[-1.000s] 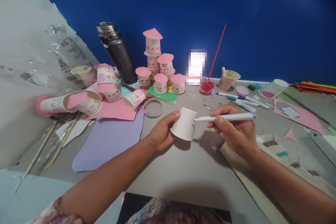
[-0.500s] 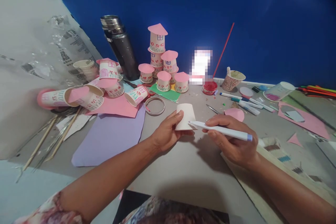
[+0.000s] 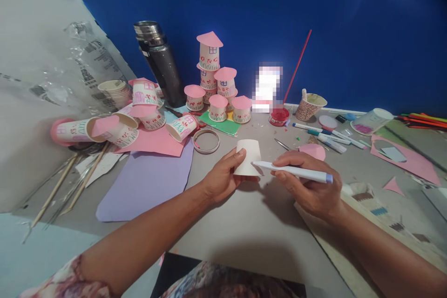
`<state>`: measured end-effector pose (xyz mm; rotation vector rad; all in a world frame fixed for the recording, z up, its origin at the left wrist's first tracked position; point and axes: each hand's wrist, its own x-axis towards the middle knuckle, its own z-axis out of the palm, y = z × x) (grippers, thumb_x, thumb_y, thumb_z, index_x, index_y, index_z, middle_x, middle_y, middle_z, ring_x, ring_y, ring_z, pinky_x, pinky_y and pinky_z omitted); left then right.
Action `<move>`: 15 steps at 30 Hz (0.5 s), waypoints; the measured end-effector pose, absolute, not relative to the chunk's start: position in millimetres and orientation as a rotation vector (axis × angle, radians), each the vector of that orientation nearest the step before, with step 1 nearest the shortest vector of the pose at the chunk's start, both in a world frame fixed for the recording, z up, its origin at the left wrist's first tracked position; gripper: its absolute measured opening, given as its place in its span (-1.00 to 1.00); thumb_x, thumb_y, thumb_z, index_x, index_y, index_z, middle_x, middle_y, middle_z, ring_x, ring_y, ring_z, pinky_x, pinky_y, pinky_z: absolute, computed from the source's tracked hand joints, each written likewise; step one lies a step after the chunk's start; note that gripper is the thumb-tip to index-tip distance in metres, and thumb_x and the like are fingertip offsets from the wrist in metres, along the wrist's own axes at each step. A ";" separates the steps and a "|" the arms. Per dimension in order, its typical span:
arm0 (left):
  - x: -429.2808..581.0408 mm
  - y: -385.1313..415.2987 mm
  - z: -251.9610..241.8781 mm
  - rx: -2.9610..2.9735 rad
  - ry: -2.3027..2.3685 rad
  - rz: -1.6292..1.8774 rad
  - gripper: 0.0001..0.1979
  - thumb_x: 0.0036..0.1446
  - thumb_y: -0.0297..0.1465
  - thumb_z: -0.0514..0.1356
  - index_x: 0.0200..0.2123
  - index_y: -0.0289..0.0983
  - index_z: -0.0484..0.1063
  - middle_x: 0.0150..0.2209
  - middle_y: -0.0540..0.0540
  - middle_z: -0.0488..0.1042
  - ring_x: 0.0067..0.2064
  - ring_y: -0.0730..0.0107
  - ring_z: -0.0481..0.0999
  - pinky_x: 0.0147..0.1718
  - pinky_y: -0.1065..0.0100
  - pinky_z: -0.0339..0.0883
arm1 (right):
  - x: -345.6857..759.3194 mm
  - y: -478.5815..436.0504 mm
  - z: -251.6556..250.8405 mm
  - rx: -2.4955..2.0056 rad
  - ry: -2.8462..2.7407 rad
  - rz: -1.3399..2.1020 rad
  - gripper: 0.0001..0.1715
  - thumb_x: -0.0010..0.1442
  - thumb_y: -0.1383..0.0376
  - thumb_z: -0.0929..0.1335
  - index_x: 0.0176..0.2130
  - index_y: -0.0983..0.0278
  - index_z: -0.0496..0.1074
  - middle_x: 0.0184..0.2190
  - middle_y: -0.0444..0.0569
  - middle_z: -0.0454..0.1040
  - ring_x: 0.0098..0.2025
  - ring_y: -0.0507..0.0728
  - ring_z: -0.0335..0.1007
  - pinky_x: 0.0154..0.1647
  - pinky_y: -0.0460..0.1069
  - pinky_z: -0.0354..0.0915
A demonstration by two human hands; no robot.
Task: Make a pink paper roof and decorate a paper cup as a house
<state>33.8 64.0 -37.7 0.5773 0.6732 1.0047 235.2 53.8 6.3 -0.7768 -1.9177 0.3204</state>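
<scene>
My left hand (image 3: 221, 178) grips a plain white paper cup (image 3: 248, 157), turned upside down on the grey table (image 3: 251, 223). My right hand (image 3: 309, 186) is closed round a white marker with a blue cap end (image 3: 296, 173). The marker's tip touches the cup's right side. A pink paper circle (image 3: 312, 151) lies just behind my right hand.
Several decorated cup houses with pink roofs (image 3: 216, 88) stand at the back, more lie tipped at the left (image 3: 104, 128). A dark flask (image 3: 159, 63), a tape ring (image 3: 206, 140), a red paint pot (image 3: 278, 116), loose markers (image 3: 324, 135), purple paper (image 3: 146, 181) and pink paper (image 3: 408, 158) surround them.
The cup has gone from tilted and lifted to upside down on the table. The marker swung from level to sloping down, its tip now at the cup's side.
</scene>
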 end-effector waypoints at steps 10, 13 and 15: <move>34.1 64.3 -35.1 0.558 0.673 1.004 -0.74 0.30 -0.24 0.30 -0.09 -0.32 0.54 -0.25 -0.14 0.58 -0.25 0.25 0.56 -0.29 0.25 0.57 | 236.7 51.3 8.6 -0.717 -1.946 0.404 -0.88 0.26 0.39 0.42 -0.21 0.19 0.57 -0.41 -0.03 0.66 -0.45 0.13 0.58 -0.43 -0.03 0.45; 34.6 63.9 -33.5 0.560 0.689 1.007 -0.73 0.31 -0.24 0.29 -0.07 -0.32 0.54 -0.26 -0.14 0.57 -0.24 0.24 0.56 -0.29 0.23 0.58 | 236.6 51.2 9.1 -0.703 -1.940 0.422 -0.90 0.27 0.36 0.42 -0.22 0.18 0.59 -0.41 -0.02 0.67 -0.44 0.15 0.60 -0.43 -0.01 0.47; 34.8 63.8 -33.0 0.558 0.690 1.006 -0.73 0.30 -0.23 0.30 -0.09 -0.31 0.54 -0.26 -0.13 0.57 -0.25 0.24 0.56 -0.29 0.24 0.57 | 236.6 51.3 9.1 -0.709 -1.937 0.427 -0.91 0.28 0.33 0.43 -0.23 0.18 0.60 -0.42 -0.01 0.67 -0.45 0.15 0.59 -0.43 -0.01 0.47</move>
